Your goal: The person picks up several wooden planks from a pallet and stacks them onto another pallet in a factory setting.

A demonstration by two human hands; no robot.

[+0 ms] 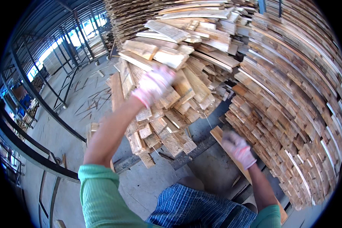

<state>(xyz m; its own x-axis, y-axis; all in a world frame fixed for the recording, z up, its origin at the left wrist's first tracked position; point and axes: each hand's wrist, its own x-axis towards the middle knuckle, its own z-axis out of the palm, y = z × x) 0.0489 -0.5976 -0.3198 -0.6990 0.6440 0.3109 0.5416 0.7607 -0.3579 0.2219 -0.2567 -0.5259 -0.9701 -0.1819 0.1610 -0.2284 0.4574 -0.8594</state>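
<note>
My gloved hands work among rough wooden boards, a long board (244, 173) slanting beside my right leg.
My right hand (237, 148) is at its upper end; blur hides whether my fingers grip it or merely rest there. My left hand (155, 84) is over the loose pile (184, 85) ahead; I can't tell whether those fingers are clenched or released. A tall stack (288, 98) rises on my right. Holding the board firmly, clear of both heaps, should help prevent snagging or slipping.
</note>
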